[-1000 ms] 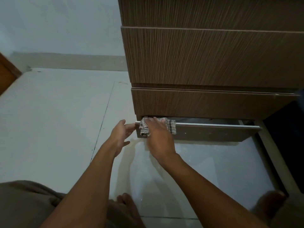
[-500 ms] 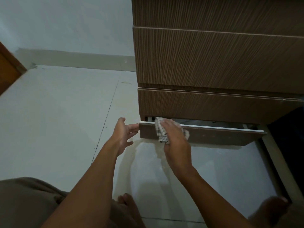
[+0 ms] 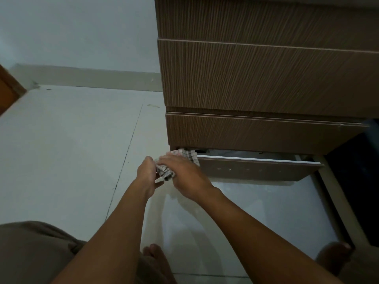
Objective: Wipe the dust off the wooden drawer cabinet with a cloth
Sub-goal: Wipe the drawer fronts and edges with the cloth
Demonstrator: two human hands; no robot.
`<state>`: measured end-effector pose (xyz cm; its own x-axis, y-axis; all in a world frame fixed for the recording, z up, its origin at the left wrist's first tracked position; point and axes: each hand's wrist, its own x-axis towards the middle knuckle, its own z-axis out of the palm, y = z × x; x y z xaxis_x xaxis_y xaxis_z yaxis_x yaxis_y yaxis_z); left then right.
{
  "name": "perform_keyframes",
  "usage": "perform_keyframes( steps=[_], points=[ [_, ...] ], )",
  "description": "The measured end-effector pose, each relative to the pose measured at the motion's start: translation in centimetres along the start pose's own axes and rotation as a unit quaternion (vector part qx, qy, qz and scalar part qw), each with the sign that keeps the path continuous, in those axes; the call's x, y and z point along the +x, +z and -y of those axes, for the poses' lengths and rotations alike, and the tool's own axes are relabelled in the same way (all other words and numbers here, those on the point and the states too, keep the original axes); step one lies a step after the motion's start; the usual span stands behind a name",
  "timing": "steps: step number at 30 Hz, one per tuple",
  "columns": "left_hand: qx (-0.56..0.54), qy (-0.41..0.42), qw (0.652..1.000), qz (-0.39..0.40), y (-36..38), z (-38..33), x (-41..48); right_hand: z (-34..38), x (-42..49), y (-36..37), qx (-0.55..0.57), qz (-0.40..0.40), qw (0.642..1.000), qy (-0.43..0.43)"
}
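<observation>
The wooden drawer cabinet (image 3: 256,78) fills the upper right, brown with a fine grain. Its bottom drawer (image 3: 258,168) is pulled partly out, low over the floor. A checked cloth (image 3: 189,155) is bunched over the drawer's left front corner. My right hand (image 3: 184,175) lies on the cloth and presses it against that corner. My left hand (image 3: 146,173) is right beside it at the drawer's left end, fingers touching the cloth's lower edge; whether it grips the cloth or the drawer is hidden.
Pale tiled floor (image 3: 71,150) spreads to the left up to a white wall (image 3: 78,31). A brown door edge (image 3: 8,91) shows at far left. My bare feet (image 3: 158,261) and bent knee (image 3: 30,253) are below. A dark gap (image 3: 356,181) lies right of the cabinet.
My right hand slid the cloth left along the drawer's top edge, back to the left corner. My left hand stayed at the drawer's left end and now meets the cloth.
</observation>
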<state>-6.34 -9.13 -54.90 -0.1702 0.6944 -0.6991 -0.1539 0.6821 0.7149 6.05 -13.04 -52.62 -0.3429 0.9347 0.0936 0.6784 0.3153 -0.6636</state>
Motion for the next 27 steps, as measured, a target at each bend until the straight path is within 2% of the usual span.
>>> perform_keyframes(
  steps=[3, 8, 12, 18, 21, 27],
  points=[
    [0.000, 0.006, 1.000, -0.026, 0.5, 0.1, 0.1, -1.2, -2.9, -0.6, 0.051, -0.013, 0.999, 0.004],
    [0.049, 0.068, 0.995, -0.058, 2.4, 0.5, -0.4, -5.0, -9.1, -0.9, 0.170, -0.124, 0.971, 0.114],
    [0.078, 0.108, 0.987, -0.085, 3.8, 1.6, -1.0, -6.6, -12.7, -1.3, 0.250, -0.235, 0.916, 0.208],
    [-0.003, 0.089, 0.990, -0.113, 4.8, 1.9, -1.7, -9.4, -15.3, -1.7, 0.309, -0.377, 0.802, 0.345],
    [-0.015, 0.078, 0.991, -0.109, 4.9, 1.8, -1.7, -10.8, -16.0, -2.2, 0.300, -0.412, 0.774, 0.376],
    [-0.040, 0.085, 0.993, -0.068, 5.4, 1.3, -1.0, -12.5, -16.2, -4.1, 0.283, -0.463, 0.738, 0.400]
  ],
)
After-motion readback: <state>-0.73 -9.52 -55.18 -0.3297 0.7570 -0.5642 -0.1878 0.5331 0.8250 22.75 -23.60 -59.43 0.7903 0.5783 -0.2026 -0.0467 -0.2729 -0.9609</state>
